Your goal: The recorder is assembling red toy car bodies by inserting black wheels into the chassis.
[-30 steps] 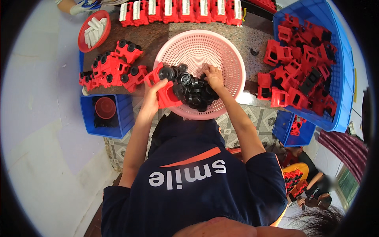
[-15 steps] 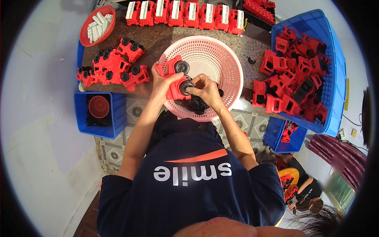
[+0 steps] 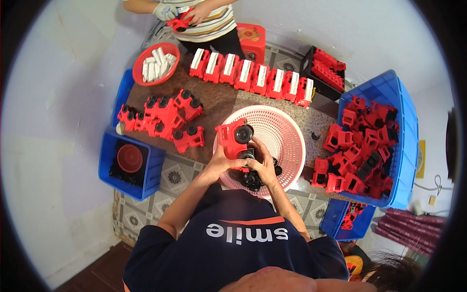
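Observation:
A red toy truck (image 3: 228,136) with black wheels is held up over a pink perforated basket (image 3: 295,146). My left hand (image 3: 220,164) is closed round its left and lower side, thumb lying toward the lower wheel. My right hand (image 3: 264,166) grips the lower black wheel (image 3: 247,154), its thumb at the wheel's near edge and its fingers curled round the right side. The upper black wheel (image 3: 243,134) sits on the truck, free of both hands. Below them, several loose black wheels (image 3: 251,181) lie in the basket, partly hidden by my hands.
Left on the table are wheeled red trucks (image 3: 163,117) and a red bowl (image 3: 175,71) of white parts. A row of white-topped red trucks (image 3: 244,73) lines the far edge. Right is a blue crate (image 3: 406,131) of red bodies. Beyond the table, another person's gloved hand (image 3: 165,11) holds a red toy.
The view has tilted up, so a person across the table now shows. My right hand has shifted from pinching beside the lower wheel to wrapping its right side. Both hands still hold the truck.

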Tool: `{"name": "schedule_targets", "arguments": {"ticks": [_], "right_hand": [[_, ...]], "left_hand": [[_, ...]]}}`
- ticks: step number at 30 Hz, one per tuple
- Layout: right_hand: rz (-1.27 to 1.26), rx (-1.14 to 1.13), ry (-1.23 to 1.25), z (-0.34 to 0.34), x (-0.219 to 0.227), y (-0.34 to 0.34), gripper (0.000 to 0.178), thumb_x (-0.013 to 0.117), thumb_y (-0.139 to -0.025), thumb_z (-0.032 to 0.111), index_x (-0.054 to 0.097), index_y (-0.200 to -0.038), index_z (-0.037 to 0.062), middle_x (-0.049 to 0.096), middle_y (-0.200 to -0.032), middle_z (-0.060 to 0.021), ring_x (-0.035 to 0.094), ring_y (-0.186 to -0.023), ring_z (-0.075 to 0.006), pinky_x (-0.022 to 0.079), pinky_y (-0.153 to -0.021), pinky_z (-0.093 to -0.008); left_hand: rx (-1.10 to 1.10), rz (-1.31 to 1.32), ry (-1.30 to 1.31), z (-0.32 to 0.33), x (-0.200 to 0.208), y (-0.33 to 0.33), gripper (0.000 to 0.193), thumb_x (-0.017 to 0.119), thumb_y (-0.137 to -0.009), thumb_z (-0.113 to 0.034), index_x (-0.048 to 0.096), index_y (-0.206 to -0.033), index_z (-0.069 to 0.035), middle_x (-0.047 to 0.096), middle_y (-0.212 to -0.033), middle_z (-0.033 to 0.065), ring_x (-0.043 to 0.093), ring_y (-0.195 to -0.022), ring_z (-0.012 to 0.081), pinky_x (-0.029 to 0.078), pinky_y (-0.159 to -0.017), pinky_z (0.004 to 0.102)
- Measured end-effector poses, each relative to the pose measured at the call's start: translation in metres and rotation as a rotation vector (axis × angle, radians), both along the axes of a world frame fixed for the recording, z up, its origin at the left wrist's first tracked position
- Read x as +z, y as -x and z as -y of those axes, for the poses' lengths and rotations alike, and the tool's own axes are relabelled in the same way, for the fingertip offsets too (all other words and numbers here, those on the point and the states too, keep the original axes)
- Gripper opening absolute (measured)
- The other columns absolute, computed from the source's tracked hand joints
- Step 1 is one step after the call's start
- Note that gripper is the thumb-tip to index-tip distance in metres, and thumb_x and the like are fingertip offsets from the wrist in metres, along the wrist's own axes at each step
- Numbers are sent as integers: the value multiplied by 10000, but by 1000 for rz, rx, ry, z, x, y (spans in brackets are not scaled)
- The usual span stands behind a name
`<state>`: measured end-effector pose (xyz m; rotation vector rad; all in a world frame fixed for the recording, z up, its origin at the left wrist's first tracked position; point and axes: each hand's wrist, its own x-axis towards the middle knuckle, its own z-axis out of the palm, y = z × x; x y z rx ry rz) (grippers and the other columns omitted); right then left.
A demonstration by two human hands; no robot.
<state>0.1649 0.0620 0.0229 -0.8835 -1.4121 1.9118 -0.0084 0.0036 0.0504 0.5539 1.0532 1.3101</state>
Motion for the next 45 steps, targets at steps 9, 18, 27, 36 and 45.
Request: {"name": "schedule_targets", "arguments": {"ticks": [9, 18, 27, 36, 45], "right_hand": [[190, -9, -174, 1, 33, 8, 803, 656, -790, 194, 281, -1471, -6, 403, -1430, -209, 380, -1348, -281, 301, -1118, -375], [-19, -40, -74, -15, 30, -13, 849, 671, -741, 164, 280, -1475, -10, 352, -1486, -154, 302, -1392, -239, 218, -1151, -364], [-67, -194, -14, -7, 31, -15, 845, 685, -708, 38, 312, -1464, -16, 433, -1419, -197, 404, -1325, -225, 330, -1088, -332], [577, -499, -481, -8, 3, -44, 640, 739, -822, 262, 467, -1367, 66, 380, -1441, -212, 390, -1324, -357, 334, -1095, -411], [1683, -1062, -823, -2, -29, -251, 639, 796, -677, 135, 530, -1256, 90, 452, -1322, -177, 478, -1165, -377, 354, -990, -467]], "left_hand": [[-143, -16, -16, -9, 10, 18, 1001, 803, -683, 3, 180, -1463, -75, 459, -1325, 116, 524, -1192, 235, 474, -985, 372], [-200, -182, -200, -42, 10, 7, 1014, 852, -632, -11, 232, -1434, -37, 432, -1348, 130, 503, -1213, 241, 489, -975, 358], [-186, -16, -256, -46, 9, -7, 940, 844, -640, -36, 292, -1401, -62, 483, -1298, 93, 543, -1158, 215, 475, -987, 364], [397, -245, 38, -139, -85, 52, 1153, 761, -751, 12, -80, -1524, -142, 422, -1405, 123, 506, -1202, 260, 504, -956, 426], [396, -658, 397, -193, -276, 139, 1041, 874, -664, -231, 223, -1458, -60, 475, -1359, 119, 532, -1156, 231, 457, -990, 402]]}}
